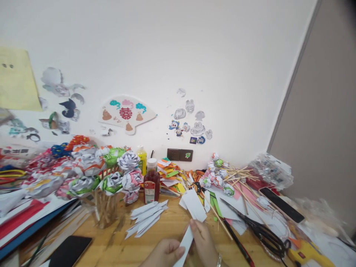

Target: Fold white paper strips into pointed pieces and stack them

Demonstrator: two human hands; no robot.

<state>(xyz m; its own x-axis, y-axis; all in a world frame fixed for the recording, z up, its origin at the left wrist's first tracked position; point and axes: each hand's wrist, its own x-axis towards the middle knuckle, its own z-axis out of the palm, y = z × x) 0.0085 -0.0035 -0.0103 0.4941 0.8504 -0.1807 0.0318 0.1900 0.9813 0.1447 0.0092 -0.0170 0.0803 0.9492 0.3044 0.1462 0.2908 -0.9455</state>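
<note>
A narrow white paper strip (187,241) slants between my hands at the front of the wooden table. My left hand (167,253) pinches its lower part between thumb and fingers. Farther up the same strip, my right hand (202,241) is closed on it, thumb on top. Just beyond the right fingertips lie flat white paper pieces (194,204). To the left is a fanned pile of folded white paper strips (146,218). A wooden stick (222,224) and black-handled scissors (261,233) lie to the right of my right hand.
Paper flowers on sticks fill a clear container (104,211) at left, beside a red sauce bottle (151,181). A dark phone (71,250) lies front left, another phone (282,204) at right. A yellow glue gun (308,256) sits front right. The wall (236,74) stands behind.
</note>
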